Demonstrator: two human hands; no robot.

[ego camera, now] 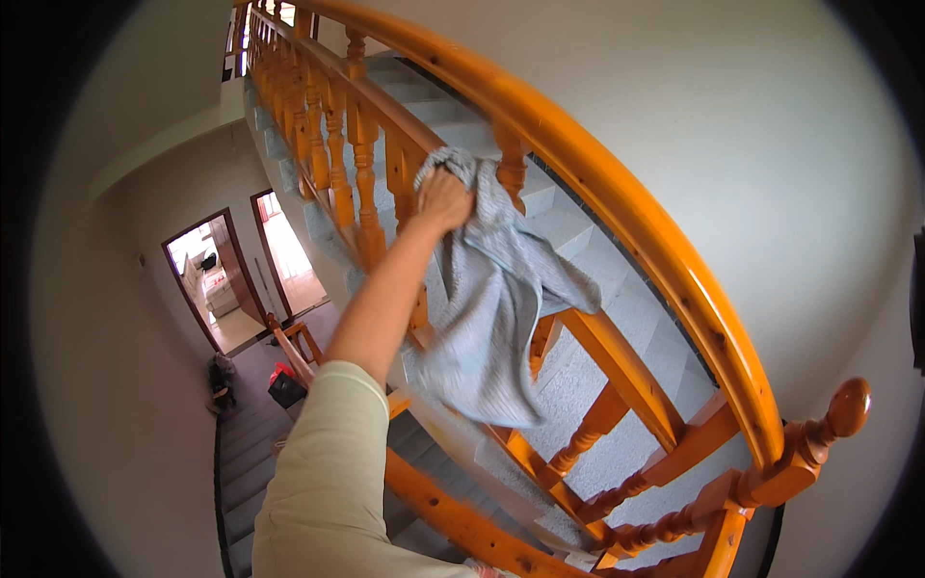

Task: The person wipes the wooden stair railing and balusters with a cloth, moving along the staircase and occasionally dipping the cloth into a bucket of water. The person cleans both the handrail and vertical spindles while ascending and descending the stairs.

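Note:
My left hand (446, 199) is closed on a grey cloth (498, 311). It presses the bunched top of the cloth against the lower wooden rail (394, 108) of the stair balustrade, and the rest drapes down over the rail and the balusters, its lower edge blurred. Above and to the right of the cloth runs the thick, glossy orange-brown wooden handrail (614, 180), curving down to a newel post with a rounded finial (849, 407). Turned wooden balusters (366, 180) line the rail beyond my hand. My right hand is out of view.
Grey stone steps (564, 224) rise behind the balustrade. Another wooden rail (462, 516) crosses below my arm, above a darker flight of steps (253, 462) going down. On the lower landing are a black bag (287, 390) and two doorways, one with a brown door (237, 267).

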